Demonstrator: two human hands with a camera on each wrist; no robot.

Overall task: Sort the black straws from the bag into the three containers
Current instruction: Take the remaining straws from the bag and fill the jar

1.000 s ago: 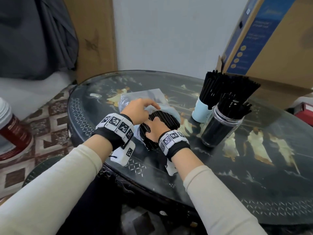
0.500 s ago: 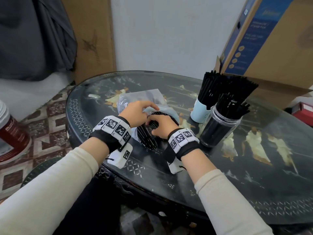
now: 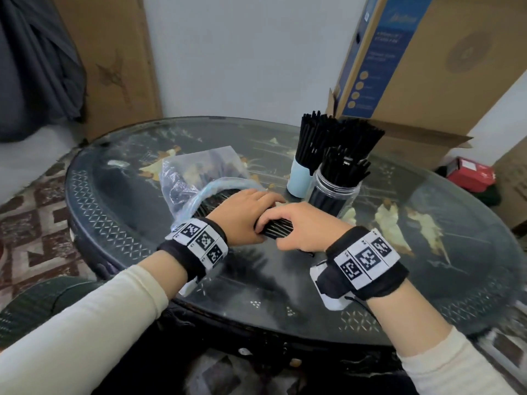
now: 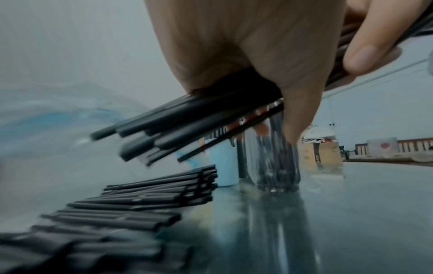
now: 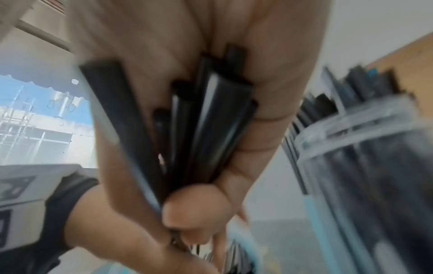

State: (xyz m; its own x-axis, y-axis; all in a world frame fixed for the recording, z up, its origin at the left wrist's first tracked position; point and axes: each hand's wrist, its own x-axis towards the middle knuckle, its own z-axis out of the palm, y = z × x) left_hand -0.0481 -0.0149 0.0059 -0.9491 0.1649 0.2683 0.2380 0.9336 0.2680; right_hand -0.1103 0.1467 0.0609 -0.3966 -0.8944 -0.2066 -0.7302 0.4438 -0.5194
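Observation:
A bundle of black straws point(image 3: 279, 228) sits between my two hands, just above the glass table. My left hand point(image 3: 246, 215) grips its far end and my right hand point(image 3: 299, 227) grips its near end. In the left wrist view my fingers curl round the bundle point(image 4: 187, 126), and more loose straws point(image 4: 140, 200) lie flat on the glass below. The right wrist view shows straws point(image 5: 201, 120) pressed in my right palm. The clear plastic bag point(image 3: 199, 169) lies crumpled behind my left hand. A light blue cup point(image 3: 299, 178) and a clear jar point(image 3: 333, 196) stand upright, full of straws.
A fan of straws point(image 3: 360, 138) rises behind the jar; what holds it is hidden. A large cardboard box point(image 3: 427, 81) leans at the table's back right edge. The round glass table point(image 3: 285, 295) has bare surface near me and to the right.
Both hands have moved right and toward me from the bag's mouth, drawing the straw bundle out. My right hand has shifted from on top of the bag to the bundle's near end.

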